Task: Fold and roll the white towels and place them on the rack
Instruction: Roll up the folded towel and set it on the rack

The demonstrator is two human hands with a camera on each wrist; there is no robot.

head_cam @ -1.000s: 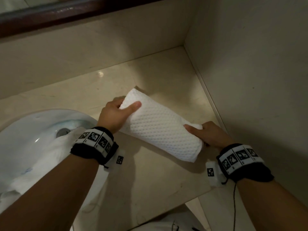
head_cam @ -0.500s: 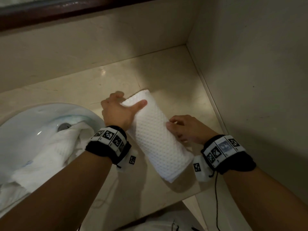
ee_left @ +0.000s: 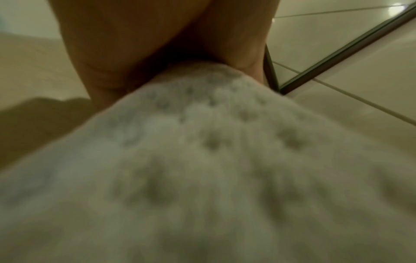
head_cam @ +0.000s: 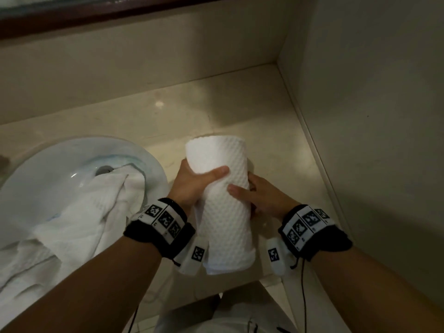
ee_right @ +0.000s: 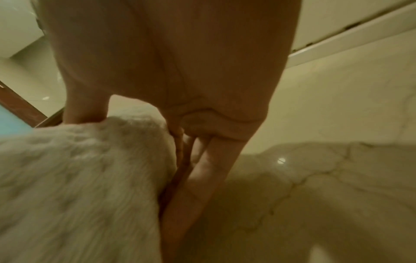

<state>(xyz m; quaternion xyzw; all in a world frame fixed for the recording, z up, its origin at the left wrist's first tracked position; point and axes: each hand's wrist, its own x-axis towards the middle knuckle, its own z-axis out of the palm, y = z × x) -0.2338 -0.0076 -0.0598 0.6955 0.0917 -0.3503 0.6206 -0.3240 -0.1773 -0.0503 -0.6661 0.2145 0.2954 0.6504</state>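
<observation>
A rolled white waffle-weave towel (head_cam: 224, 207) is held lengthwise above the beige counter (head_cam: 276, 131), its far end pointing away from me. My left hand (head_cam: 192, 181) grips it from the left, thumb laid across the top. My right hand (head_cam: 257, 195) holds its right side, thumb on top and fingers along the flank. In the left wrist view the towel (ee_left: 202, 169) fills the frame under my palm. In the right wrist view the towel (ee_right: 78, 178) sits left of my straight fingers (ee_right: 198, 178). No rack is in sight.
A white sink basin (head_cam: 48, 169) lies at the left with several loose white towels (head_cam: 79, 222) spilling from it over the counter edge. Walls close the counter at the back and right. A dark-framed mirror (head_cam: 96, 10) runs along the top.
The rolled towel has swung from lying crosswise to pointing straight away from me and has come nearer. My right hand moved from its end to its right side; the left kept its grip.
</observation>
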